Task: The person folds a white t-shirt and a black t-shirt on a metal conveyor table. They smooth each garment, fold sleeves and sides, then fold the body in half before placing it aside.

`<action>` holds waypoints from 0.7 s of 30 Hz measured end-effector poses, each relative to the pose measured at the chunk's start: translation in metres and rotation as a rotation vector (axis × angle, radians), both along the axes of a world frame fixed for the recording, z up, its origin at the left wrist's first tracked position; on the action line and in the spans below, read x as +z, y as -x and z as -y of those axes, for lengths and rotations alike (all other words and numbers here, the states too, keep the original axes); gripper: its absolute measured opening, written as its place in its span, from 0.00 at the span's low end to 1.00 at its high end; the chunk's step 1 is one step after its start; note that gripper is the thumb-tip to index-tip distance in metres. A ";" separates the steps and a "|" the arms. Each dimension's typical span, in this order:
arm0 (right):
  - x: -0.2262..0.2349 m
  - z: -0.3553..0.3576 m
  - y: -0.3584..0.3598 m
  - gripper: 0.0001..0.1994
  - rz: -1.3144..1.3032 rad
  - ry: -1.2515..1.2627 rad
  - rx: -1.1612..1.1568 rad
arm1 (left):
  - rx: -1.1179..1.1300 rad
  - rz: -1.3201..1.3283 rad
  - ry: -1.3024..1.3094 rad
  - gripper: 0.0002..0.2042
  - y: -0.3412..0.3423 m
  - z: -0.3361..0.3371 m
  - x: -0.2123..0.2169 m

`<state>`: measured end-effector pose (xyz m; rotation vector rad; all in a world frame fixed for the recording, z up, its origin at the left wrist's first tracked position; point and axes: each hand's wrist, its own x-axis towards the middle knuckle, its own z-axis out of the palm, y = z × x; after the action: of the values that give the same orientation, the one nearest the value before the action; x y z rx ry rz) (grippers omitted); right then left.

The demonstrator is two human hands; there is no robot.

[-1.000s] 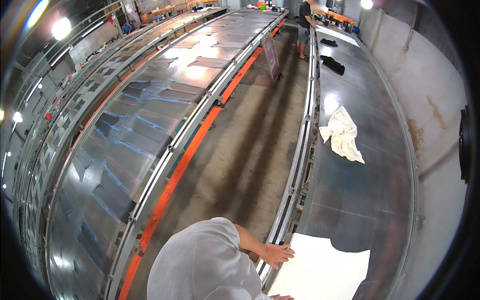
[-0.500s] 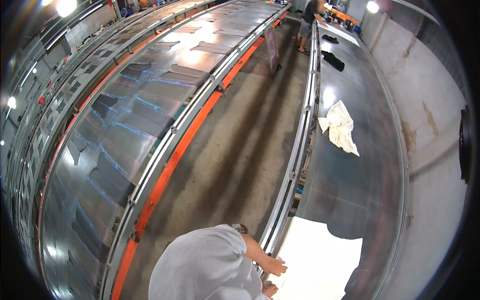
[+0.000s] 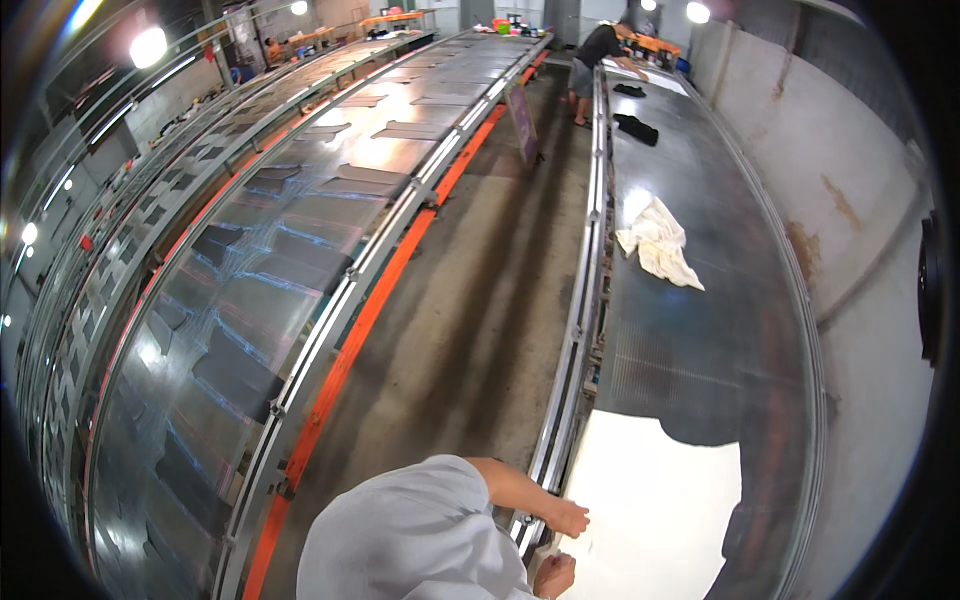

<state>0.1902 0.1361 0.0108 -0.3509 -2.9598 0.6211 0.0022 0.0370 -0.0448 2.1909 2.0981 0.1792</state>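
Observation:
A flat white fabric piece (image 3: 655,490) with a curved cut-out at its far edge lies on the dark table (image 3: 690,370) at the lower right. My left hand (image 3: 567,518) is at its near left edge, its fingers drawn together on the fabric. Just below, my right hand (image 3: 555,575) is closed at the same edge, apparently pinching it. The fingertips of both hands are partly hidden. My light grey sleeve (image 3: 420,530) fills the bottom middle.
A metal rail (image 3: 570,385) runs along the table's left side. Farther up lies a crumpled cream cloth (image 3: 660,245), then black pieces (image 3: 636,129). A person (image 3: 597,65) leans over the far end. Across the aisle, a long table (image 3: 250,270) carries several dark fabric pieces.
My left hand had spread fingers over the fabric's edge; now they are drawn closed. My right hand shows more fully, and the view has tilted up and shifted to the right.

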 end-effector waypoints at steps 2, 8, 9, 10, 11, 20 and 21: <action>-0.030 -0.010 0.005 0.06 0.125 0.005 0.142 | 0.063 0.113 -0.117 0.07 0.004 0.016 -0.012; -0.004 -0.006 0.024 0.11 0.191 0.101 0.203 | 0.176 0.139 0.060 0.07 0.006 0.026 0.035; 0.002 -0.012 0.025 0.11 0.253 0.182 0.180 | 0.138 0.114 0.101 0.07 0.008 0.021 0.053; 0.019 -0.015 0.030 0.10 0.298 0.299 0.142 | 0.163 0.129 0.087 0.06 0.008 0.026 0.055; 0.021 -0.024 0.022 0.10 0.240 0.346 0.061 | 0.134 0.153 0.106 0.05 0.004 0.029 0.060; -0.013 -0.197 0.033 0.24 -0.234 -0.220 -0.333 | 0.193 0.167 0.083 0.06 0.004 0.043 0.084; -0.017 -0.203 0.042 0.26 -0.188 -0.227 -0.341 | 0.201 0.160 0.083 0.05 0.002 0.045 0.079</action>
<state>0.1480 0.3387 -0.0057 -0.7094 -2.6645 0.2583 0.0001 -0.0085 0.0342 1.8532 2.1898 0.2691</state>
